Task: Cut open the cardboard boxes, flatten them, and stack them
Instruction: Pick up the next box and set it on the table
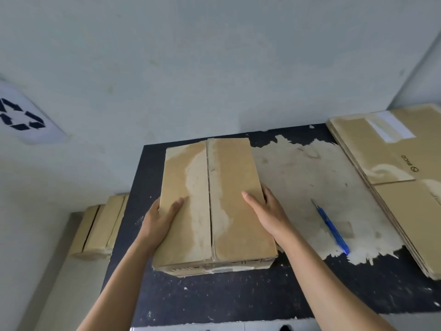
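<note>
A closed brown cardboard box (pixel 229 177) lies on the black table (pixel 238 295), its two top flaps meeting at a centre seam with torn, pale patches. My left hand (pixel 157 218) grips the box's left edge, thumb on top and fingers hidden down the side. On the right edge my right hand (pixel 269 216) holds it the same way, thumb lying on the top flap. A blue cutter (pixel 333 229) lies on the table to the right of the box, untouched.
A stack of flattened cardboard (pixel 381 149) lies along the table's right side. Two more boxes (pixel 100 225) stand on the floor left of the table. A recycling sign (pixel 23 115) is at far left. A wall runs behind the table.
</note>
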